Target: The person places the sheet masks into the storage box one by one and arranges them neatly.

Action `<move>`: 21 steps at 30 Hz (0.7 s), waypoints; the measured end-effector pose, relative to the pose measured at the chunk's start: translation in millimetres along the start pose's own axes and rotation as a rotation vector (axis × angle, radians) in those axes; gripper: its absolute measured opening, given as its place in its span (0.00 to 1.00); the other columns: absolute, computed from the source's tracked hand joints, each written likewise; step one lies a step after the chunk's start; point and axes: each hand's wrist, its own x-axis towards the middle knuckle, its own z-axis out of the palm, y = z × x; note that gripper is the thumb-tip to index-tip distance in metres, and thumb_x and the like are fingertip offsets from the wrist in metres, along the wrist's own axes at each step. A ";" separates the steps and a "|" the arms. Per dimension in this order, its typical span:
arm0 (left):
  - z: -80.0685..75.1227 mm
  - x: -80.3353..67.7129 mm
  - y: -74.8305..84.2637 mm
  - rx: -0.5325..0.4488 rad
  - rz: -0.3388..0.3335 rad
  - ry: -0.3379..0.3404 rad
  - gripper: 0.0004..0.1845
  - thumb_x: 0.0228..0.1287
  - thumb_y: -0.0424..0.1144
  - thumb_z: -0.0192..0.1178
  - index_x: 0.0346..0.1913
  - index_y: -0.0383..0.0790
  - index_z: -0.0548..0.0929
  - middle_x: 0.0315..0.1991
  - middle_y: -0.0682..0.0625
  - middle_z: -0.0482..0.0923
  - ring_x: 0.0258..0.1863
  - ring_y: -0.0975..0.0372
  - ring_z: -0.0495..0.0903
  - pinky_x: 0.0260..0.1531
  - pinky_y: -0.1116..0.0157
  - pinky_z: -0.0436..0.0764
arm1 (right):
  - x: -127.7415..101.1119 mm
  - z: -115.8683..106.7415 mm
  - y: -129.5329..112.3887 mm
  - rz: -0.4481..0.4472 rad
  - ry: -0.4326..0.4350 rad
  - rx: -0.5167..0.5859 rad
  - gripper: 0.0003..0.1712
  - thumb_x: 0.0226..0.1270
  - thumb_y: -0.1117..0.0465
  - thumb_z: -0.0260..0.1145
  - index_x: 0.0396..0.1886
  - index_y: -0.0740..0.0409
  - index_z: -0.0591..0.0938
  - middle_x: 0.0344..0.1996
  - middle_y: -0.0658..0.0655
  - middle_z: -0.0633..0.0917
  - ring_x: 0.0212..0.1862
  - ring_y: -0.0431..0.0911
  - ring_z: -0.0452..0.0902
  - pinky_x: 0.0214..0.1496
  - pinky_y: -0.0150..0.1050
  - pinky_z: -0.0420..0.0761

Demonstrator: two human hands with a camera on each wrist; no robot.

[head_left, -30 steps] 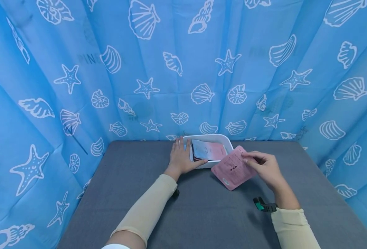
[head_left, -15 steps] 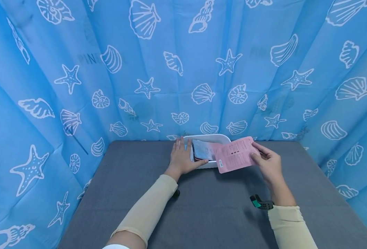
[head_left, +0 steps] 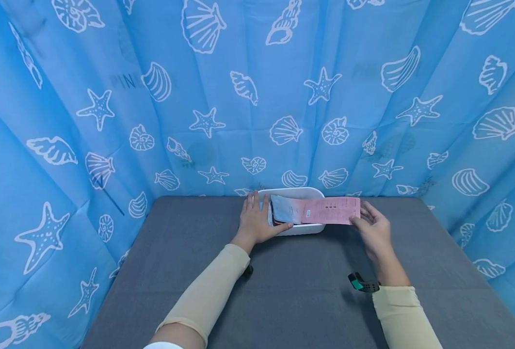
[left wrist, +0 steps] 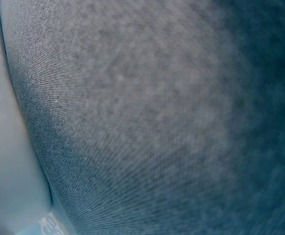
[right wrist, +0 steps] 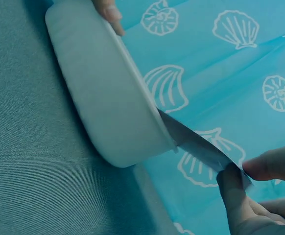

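A white plastic box [head_left: 298,230] stands at the back of the grey table. Inside lie several flat sachets, with a blue-and-pink sachet [head_left: 283,207] on top. My left hand [head_left: 254,224] rests at the box's left end, fingers straight and spread, thumb at the front rim. A pink sachet [head_left: 337,211] with printed text extends past the box's right rim, its left end over the blue-and-pink one. My right hand [head_left: 374,232] pinches its right edge between thumb and fingers. In the right wrist view the sachet [right wrist: 201,143] slants down from the box rim.
A grey cloth covers the table [head_left: 301,295]. Behind it hangs a blue curtain [head_left: 249,160] with white shell and starfish prints, close to the box's back. A dark strap with a green patch [head_left: 362,283] sits on my right wrist.
My right hand has brought the pink sachet from in front of the box up over its right part, turning it level. The left hand has stayed at the box's left end.
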 end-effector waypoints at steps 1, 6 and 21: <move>0.6 0.9 -0.1 0.003 -0.002 -0.001 0.71 0.52 0.92 0.44 0.88 0.44 0.46 0.88 0.36 0.40 0.88 0.43 0.41 0.85 0.45 0.49 | 0.3 0.4 1.0 0.006 0.006 -0.005 0.44 0.81 0.64 0.60 0.88 0.58 0.51 0.80 0.66 0.69 0.65 0.40 0.80 0.58 0.23 0.81; 2.9 4.1 -0.4 0.003 -0.004 -0.006 0.72 0.52 0.92 0.44 0.88 0.44 0.47 0.88 0.37 0.40 0.88 0.44 0.41 0.85 0.45 0.49 | 2.3 1.4 6.5 0.038 0.024 -0.039 0.42 0.81 0.61 0.60 0.87 0.59 0.53 0.77 0.63 0.74 0.74 0.49 0.75 0.62 0.24 0.80; 3.1 2.4 -0.2 -0.001 0.001 0.000 0.71 0.53 0.91 0.46 0.87 0.42 0.48 0.88 0.36 0.40 0.88 0.42 0.41 0.85 0.44 0.50 | 7.0 11.9 9.8 0.091 -0.086 -0.049 0.35 0.85 0.52 0.58 0.83 0.62 0.64 0.74 0.66 0.75 0.62 0.41 0.81 0.72 0.41 0.77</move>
